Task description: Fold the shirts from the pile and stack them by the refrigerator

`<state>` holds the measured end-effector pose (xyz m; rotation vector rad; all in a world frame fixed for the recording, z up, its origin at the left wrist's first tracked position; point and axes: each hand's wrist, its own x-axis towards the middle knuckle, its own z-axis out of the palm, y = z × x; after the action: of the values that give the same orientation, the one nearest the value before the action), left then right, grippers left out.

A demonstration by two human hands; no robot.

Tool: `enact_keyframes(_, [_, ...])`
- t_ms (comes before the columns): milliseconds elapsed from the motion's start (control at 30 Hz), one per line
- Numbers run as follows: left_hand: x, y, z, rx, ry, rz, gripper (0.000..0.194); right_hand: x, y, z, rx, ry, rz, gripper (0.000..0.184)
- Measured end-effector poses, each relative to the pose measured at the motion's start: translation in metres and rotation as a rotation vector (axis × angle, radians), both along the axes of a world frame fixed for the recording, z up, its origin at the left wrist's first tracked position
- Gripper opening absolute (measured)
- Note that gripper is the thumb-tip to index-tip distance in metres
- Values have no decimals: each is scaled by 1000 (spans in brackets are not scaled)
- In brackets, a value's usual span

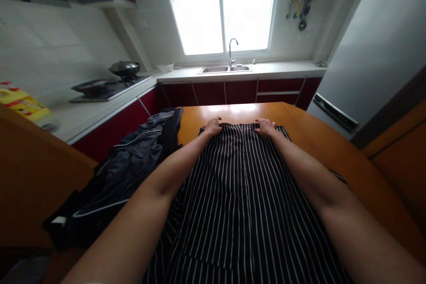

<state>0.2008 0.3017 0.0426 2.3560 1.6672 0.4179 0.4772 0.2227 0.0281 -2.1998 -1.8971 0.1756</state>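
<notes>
A black garment (233, 195) with thin white vertical stripes lies spread over the wooden table, its far edge gathered and a seam running down its middle. My left hand (213, 127) is closed on the left part of that far edge. On the right part of the same edge, my right hand (265, 127) also grips the cloth. Both arms reach out over the garment. To the left of it lies a dark grey and black garment (136, 155) with white piping, crumpled and touched by neither hand. Which kind of clothing the striped piece is, I cannot tell.
The orange-brown table (313, 142) has a rounded right side. Beyond it runs a counter with a double sink (214, 69) and a faucet (230, 51). A stove with a lidded pan (124, 69) is at the left, a grey refrigerator (372, 49) at the right.
</notes>
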Motion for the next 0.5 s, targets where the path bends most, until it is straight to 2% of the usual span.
enact_keyframes(67, [1,-11,-5,50,-20,-38,50,-7,-1,0,49,-8,-12,54])
enact_keyframes(167, [-5,-31,-11,100,-31,-141,38,-13,-9,2,123,-21,21,40])
enact_keyframes(267, [-19,-50,-15,187,-9,-365,32,-9,-23,2,191,-57,130,30])
enact_keyframes(367, [-33,-61,-13,217,21,-613,31,3,-38,1,265,-103,346,28])
enact_keyframes(433, [-39,-62,-9,134,29,-641,28,10,-45,1,268,-90,483,24])
enact_keyframes(500, [-37,-57,-3,65,30,-577,26,14,-47,1,199,-45,539,20])
